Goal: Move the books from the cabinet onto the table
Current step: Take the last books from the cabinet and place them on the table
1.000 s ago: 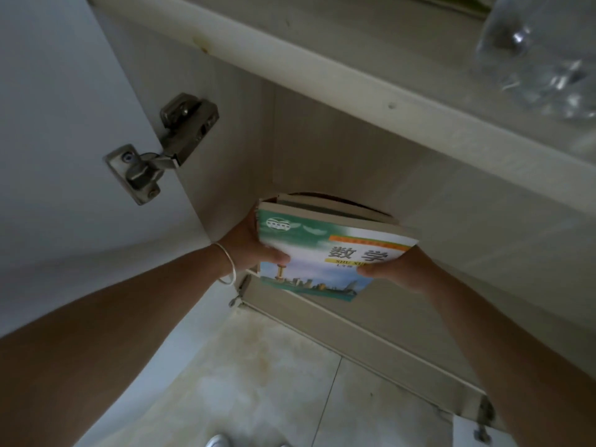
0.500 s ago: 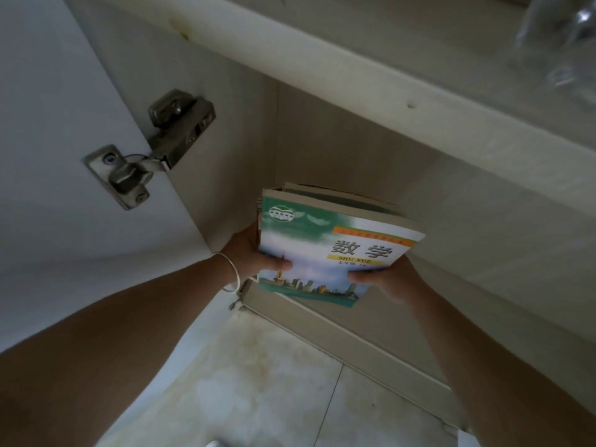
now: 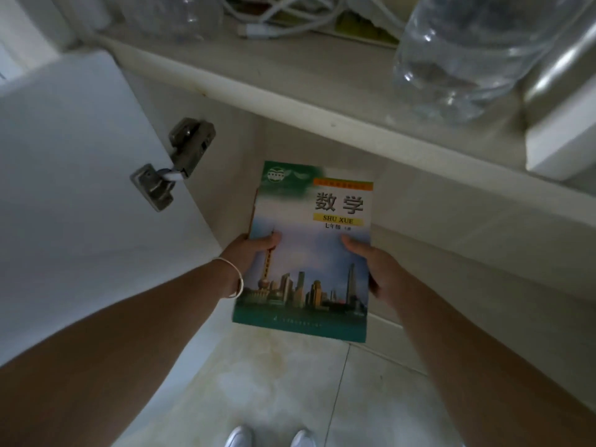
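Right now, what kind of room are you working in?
Probably a home or dorm room: a low cabinet with an open hinged door, a school textbook, plastic bottles and cables.

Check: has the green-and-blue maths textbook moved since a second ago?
Yes. The green-and-blue maths textbook, held by the left hand and right hand, has come out of the cabinet, past the metal hinge, toward the person.

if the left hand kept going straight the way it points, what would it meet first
Probably the cabinet's inner wall, past the hinge. The left hand points up-image along the book it grips; depth is unclear.
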